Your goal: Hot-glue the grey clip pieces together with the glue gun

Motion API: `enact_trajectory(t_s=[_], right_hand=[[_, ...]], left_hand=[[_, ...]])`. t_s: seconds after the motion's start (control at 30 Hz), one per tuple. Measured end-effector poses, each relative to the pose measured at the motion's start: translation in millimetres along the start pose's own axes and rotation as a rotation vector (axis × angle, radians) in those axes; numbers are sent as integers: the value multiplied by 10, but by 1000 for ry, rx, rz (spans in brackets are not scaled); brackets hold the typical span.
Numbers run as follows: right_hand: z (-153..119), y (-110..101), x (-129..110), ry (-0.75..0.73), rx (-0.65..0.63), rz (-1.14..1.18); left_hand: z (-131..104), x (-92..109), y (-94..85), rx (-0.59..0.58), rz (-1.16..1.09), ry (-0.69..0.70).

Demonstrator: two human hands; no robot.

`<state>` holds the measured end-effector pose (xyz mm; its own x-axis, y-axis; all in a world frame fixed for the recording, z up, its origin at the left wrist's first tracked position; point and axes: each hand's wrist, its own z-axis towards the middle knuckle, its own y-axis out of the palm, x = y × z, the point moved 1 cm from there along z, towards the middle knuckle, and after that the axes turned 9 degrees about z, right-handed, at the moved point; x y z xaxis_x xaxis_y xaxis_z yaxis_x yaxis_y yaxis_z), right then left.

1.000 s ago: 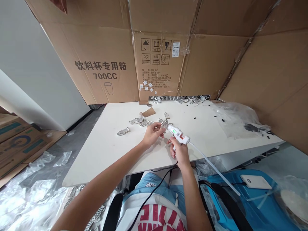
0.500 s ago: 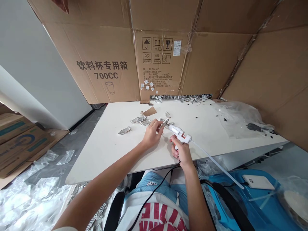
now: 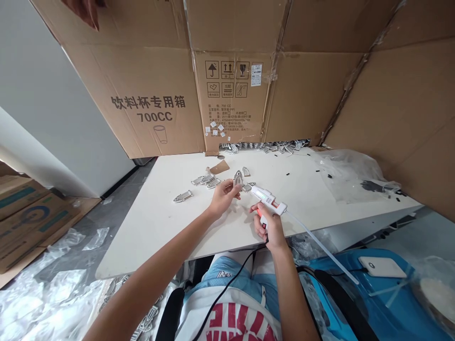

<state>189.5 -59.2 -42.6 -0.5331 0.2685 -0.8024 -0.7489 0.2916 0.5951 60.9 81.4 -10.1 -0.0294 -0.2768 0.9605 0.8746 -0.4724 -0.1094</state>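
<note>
Upright between the fingertips of my left hand (image 3: pixel 223 196) is a silvery boat-shaped metal piece (image 3: pixel 238 179). My right hand (image 3: pixel 268 222) grips a white glue gun (image 3: pixel 267 198) by its handle, a long pale glue stick (image 3: pixel 322 244) trailing from its back. The gun's nozzle points toward the held piece, a small gap apart. Behind and right of my left hand lie a few similar pieces (image 3: pixel 246 171). Several more metal pieces (image 3: pixel 207 179) lie to its left, with a single one (image 3: pixel 183 196) farther left.
Tall cardboard panels (image 3: pixel 152 71) stand behind the white table (image 3: pixel 149 237). A brown scrap (image 3: pixel 219 166) lies near the back. More metal pieces (image 3: pixel 284 147) show under the cardboard. A clear plastic bag (image 3: pixel 351 166) is at right; a blue stool (image 3: pixel 384 293) stands below it.
The metal piece in my left hand has turned from slanted to upright. The glue gun's nozzle is now apart from it, slightly lower, and its body shows a light. The view has shifted slightly.
</note>
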Motion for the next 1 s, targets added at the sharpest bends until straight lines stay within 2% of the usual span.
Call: enact_trajectory(t_s=[0.1,0.23,0.43,0.6,0.8,1.0], right_hand=[[0,-2,7,-11,3,14],[-8,-11,10,-29,29,10],[0,-8,25,-29,30,-13],[8,10,14,-39,28,-30],[15,27,12,37,9,-81],[38,5,57,36,-17,-108]], left_hand=[[-2,9,-4,-20,-56,-35],[-1,18,-6,-6,-24,-42],[-1,16,-13,69,-86,-41],[20,-40,-34,113,-95,-99],[31,-63,-53,99,-117,-126],[31,-55,-46,90,-121,-118]])
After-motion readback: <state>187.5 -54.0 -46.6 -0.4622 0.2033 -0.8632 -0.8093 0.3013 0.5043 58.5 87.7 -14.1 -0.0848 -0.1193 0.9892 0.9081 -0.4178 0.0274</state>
